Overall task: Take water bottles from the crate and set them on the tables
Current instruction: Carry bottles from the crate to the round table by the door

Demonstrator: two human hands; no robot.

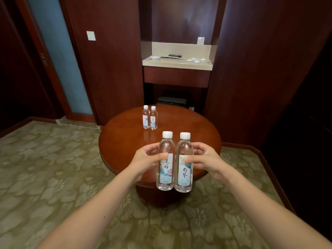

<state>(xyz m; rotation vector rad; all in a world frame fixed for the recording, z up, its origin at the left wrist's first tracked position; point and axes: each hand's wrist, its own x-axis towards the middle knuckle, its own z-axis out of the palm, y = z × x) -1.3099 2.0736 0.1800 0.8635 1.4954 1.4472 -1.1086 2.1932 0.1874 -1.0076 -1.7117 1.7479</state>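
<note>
Room: dark red-brown wood panelling [111, 69] covers the far walls. A strip of blue wall [59, 51] shows at far left, and a white wall switch [90, 35] sits on the panel beside it.
Floor: green-beige carpet [45, 168] with a large flower pattern.
Alcove: a pale counter [177, 64] fills a recess at far centre. Small white cups [196, 60] stand on its right part. A dark flat item at its middle is too small to identify. A black box [171, 100] sits low in the recess beneath.
Table: a round, glossy wooden table [125, 141] stands mid-room, nearer than the alcove.
Bottles on the table: a far pair of bottles [153, 118], clear with white caps, stands upright just beside each other on the table's far left part.
Left hand: the left hand [143, 157] grips the left bottle [166, 169] around its middle, with the thumb across the front and the fingers curled behind.
Right hand: the right hand [204, 159] grips the right bottle [184, 169] the same way, thumb on the label.
Held bottles: both are upright, clear and white-capped, with pale blue labels bearing brush characters. They hang in the air side by side, so close that I cannot tell whether they touch. They are over the table's near edge and well apart from the far pair.
Arms: two bare forearms reach in from the near corners.
</note>
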